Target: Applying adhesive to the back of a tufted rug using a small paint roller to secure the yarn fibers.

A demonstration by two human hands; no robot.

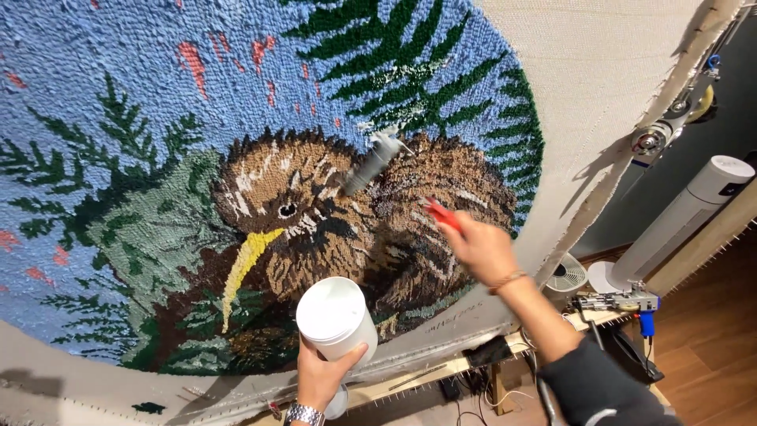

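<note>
Left hand (322,377) grips white tub (336,317) (firmly, apparently).

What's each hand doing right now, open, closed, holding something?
Left hand: closed around a white tub.
Right hand: closed on a red-handled brush, blurred, against the tufted bird rug.

One package is visible: a white cylindrical tub (335,315), plain-sided with a smooth white top, held upright in the left hand (319,379) at lower centre, in front of the tufted rug's lower edge. No labels, signs or screens can be made out.
</note>
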